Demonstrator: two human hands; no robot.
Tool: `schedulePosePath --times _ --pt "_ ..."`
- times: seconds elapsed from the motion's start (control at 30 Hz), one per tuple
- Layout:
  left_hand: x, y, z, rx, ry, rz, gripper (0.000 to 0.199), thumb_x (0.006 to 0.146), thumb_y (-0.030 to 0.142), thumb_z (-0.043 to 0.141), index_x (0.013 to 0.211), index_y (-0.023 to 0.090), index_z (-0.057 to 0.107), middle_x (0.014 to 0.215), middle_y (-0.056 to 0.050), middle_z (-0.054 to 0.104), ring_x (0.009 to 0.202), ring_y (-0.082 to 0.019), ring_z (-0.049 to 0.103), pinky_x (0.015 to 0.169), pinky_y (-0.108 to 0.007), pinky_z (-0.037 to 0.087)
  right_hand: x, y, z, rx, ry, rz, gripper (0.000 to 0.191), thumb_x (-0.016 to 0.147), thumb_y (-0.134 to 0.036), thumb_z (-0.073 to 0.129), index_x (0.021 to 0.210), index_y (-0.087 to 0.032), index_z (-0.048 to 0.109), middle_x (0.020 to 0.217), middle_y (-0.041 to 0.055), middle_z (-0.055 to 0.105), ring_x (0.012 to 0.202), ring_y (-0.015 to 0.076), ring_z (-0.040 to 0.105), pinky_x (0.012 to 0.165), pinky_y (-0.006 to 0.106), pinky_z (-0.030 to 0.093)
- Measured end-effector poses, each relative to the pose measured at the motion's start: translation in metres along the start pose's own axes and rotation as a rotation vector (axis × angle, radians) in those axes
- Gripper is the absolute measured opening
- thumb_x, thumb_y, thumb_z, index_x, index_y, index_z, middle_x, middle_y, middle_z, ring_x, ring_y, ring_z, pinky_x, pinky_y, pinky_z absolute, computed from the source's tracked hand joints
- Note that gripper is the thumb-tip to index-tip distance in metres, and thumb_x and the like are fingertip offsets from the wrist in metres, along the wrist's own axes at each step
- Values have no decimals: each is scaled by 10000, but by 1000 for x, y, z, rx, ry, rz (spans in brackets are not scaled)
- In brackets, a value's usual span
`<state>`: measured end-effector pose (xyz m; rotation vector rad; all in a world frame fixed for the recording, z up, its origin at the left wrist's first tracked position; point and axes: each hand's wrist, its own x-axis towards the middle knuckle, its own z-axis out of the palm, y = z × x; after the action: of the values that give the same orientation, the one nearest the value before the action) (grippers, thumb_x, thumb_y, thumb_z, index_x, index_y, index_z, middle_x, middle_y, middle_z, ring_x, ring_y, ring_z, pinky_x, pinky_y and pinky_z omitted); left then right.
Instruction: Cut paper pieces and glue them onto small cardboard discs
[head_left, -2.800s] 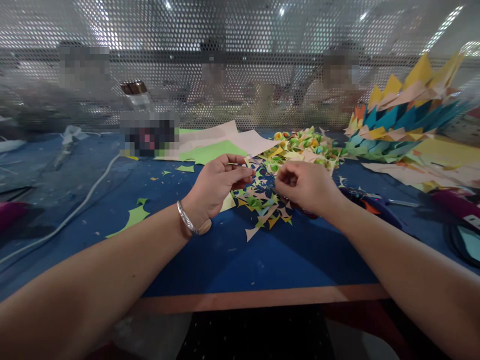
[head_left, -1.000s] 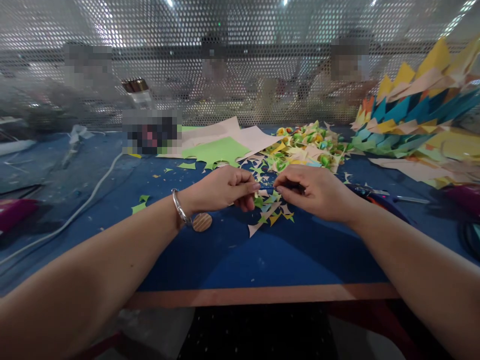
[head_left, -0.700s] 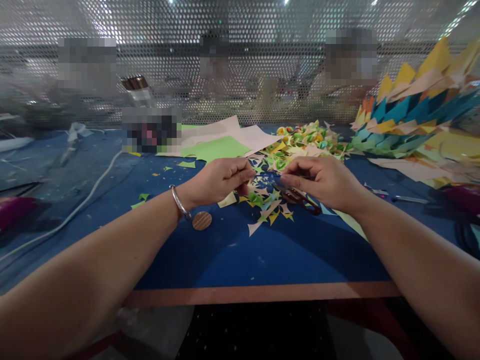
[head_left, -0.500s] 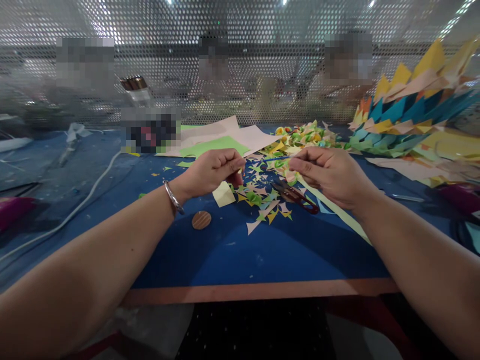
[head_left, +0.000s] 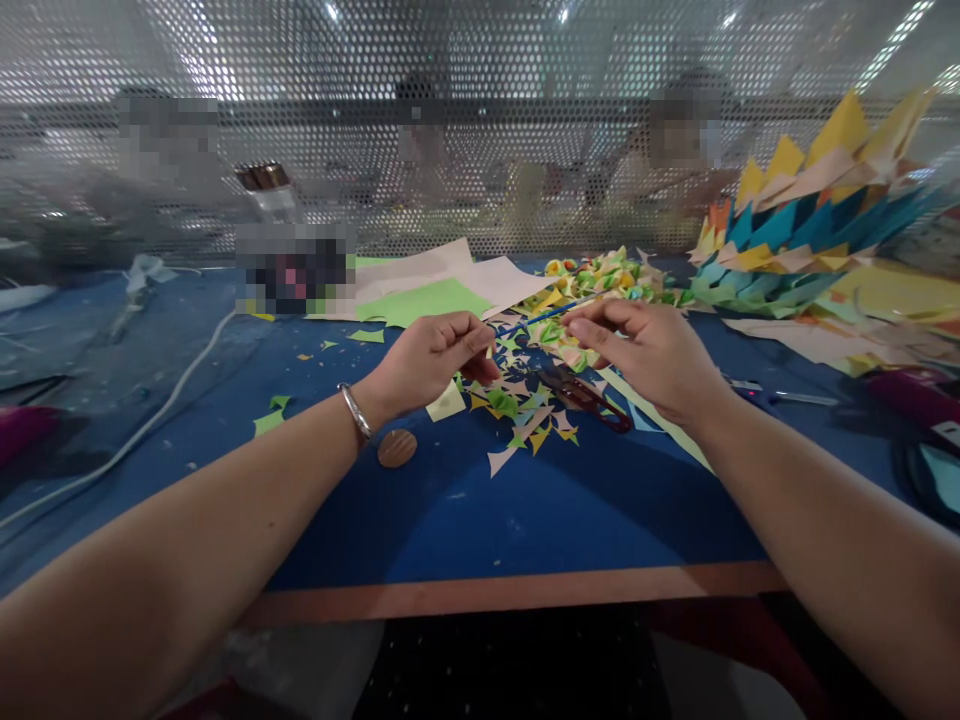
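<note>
My left hand, with a silver bangle on its wrist, pinches one end of a thin blue stick. A small pale yellow bit shows below its fingertips, too small to make out. The stick slants up to the right, its far end passing behind my right hand. That hand hovers beside it, loosely curled, thumb and forefinger slightly apart with nothing visible between them. Below lie red-handled scissors among paper scraps. A pale yellow paper square and a round brown disc are near my left hand.
Green and pale pink paper sheets lie behind my hands, beside a heap of curled paper pieces. A layered folded-paper model stands at right. A white cable crosses the left side. Behind a perforated screen are people.
The blue stick has tilted, its right end rising. My right fingertips, which were closed at that end, have loosened below it. The view has shifted slightly.
</note>
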<state>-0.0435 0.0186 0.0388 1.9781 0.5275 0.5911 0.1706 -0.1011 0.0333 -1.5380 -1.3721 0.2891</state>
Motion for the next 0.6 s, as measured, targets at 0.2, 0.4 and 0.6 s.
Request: schedulePosePath --times 0.2,0.4,0.6 --pt "-1 7 15 -86 -21 -57 219 981 218 552 780 154 611 710 -37 727 681 -117 714 675 -219 543 -3 -1 11 258 -14 59 445 821 -584 725 603 -197 703 692 61 667 604 135 562 511 265 452" --pt "-2 9 15 -220 -28 -134 175 936 196 628 768 147 620 709 -29 741 692 -126 727 711 -239 563 -4 1 13 481 -100 198 275 823 -434 772 703 -188 743 617 12 607 503 90 495 417 226 375" --pt "-3 12 14 -303 -51 -167 161 890 155 681 739 137 630 672 -15 731 647 -113 710 682 -229 558 -6 -4 12 530 -101 221 227 808 -361 788 679 -192 709 628 1 604 493 77 486 393 213 360"
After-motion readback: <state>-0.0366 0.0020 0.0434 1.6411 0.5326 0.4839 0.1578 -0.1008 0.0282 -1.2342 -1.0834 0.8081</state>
